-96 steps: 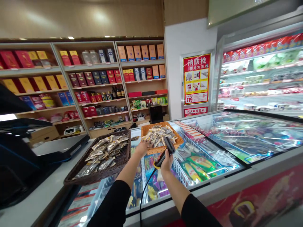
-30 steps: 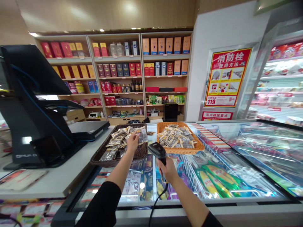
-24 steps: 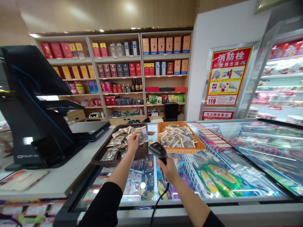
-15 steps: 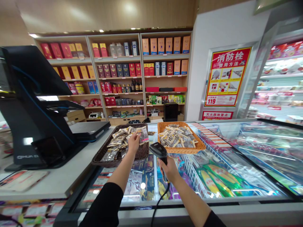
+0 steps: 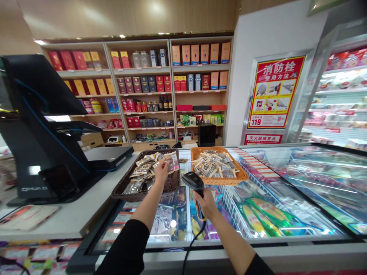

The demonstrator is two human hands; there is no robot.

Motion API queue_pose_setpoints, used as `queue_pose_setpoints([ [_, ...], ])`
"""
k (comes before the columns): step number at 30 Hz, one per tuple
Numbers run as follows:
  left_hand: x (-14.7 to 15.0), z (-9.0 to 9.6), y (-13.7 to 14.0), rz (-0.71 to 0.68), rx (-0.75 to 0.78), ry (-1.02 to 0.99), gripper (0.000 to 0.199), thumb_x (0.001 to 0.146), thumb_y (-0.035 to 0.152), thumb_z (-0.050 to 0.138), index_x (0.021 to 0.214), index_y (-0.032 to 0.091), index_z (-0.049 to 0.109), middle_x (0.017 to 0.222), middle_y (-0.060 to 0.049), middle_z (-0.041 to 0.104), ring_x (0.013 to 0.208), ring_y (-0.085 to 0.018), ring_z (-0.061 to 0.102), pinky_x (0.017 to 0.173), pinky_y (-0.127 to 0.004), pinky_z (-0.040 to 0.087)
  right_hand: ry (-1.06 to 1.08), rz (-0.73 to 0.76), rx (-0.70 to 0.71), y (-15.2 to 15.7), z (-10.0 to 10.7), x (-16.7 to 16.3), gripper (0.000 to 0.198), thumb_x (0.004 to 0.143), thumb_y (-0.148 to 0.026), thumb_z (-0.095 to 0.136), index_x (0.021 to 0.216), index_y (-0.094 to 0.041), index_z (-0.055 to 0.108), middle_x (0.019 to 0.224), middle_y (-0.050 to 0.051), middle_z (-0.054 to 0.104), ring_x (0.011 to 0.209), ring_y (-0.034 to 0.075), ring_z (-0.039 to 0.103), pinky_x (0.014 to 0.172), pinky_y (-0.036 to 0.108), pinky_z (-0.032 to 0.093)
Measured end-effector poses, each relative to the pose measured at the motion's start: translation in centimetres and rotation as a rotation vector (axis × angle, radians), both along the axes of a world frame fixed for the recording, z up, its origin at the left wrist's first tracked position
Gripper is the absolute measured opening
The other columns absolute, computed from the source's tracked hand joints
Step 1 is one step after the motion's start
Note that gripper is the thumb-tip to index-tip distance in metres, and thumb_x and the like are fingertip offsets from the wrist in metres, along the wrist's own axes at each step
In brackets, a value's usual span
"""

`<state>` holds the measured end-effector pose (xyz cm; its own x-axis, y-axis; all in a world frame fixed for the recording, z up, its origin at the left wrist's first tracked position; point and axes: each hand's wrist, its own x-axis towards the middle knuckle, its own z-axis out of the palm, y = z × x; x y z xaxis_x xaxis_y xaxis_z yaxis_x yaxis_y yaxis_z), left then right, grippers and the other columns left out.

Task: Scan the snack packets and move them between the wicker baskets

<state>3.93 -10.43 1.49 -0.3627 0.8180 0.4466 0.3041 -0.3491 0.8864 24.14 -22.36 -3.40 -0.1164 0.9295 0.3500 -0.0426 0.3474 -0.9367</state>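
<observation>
In the head view my left hand (image 5: 162,171) is closed on the edge of a small snack packet (image 5: 173,162), over the right side of a dark brown wicker basket (image 5: 118,188). More beige and grey packets (image 5: 142,168) lie heaped in that basket. My right hand (image 5: 207,204) is wrapped around the handle of a black barcode scanner (image 5: 194,181), its head pointing left and its cable hanging down. Just beyond the scanner, a light orange wicker basket (image 5: 242,176) holds a pile of similar packets (image 5: 212,165).
Both baskets rest on a glass-topped chest freezer (image 5: 177,248) with packaged food inside. At left a counter (image 5: 86,212) carries a black checkout terminal (image 5: 34,126), a scale (image 5: 109,154) and a phone (image 5: 30,217). Shelves of boxes (image 5: 143,84) stand behind.
The scanner in my right hand has shifted very slightly to the right. My left hand and the snack packet are almost unmoved.
</observation>
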Motion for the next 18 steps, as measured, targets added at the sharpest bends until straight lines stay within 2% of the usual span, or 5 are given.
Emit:
queue_pose_setpoints([
  [6,0.01,0.0,-0.01,0.008,0.021,-0.032,0.049,0.075,0.042,0.059,0.113,0.013,0.068,0.069,-0.001,0.063,0.061,-0.013,0.051,0.058,-0.022,0.04,-0.002,0.055,-0.017,-0.07,-0.14,0.24,0.044,0.083,-0.053,0.055,0.056,-0.019,0.05,0.042,-0.003,0.047,0.031,0.011,0.045,0.033,0.021,0.034],
  [18,-0.4,-0.7,0.76,0.015,0.026,0.022,0.049,0.076,0.044,0.058,0.114,0.015,0.068,0.068,-0.001,0.063,0.059,-0.013,0.05,0.058,-0.023,0.039,0.046,0.048,-0.047,0.21,-0.78,0.29,0.042,0.083,-0.055,0.055,0.062,-0.019,0.052,0.041,-0.003,0.047,0.03,0.011,0.044,0.032,0.022,0.033],
])
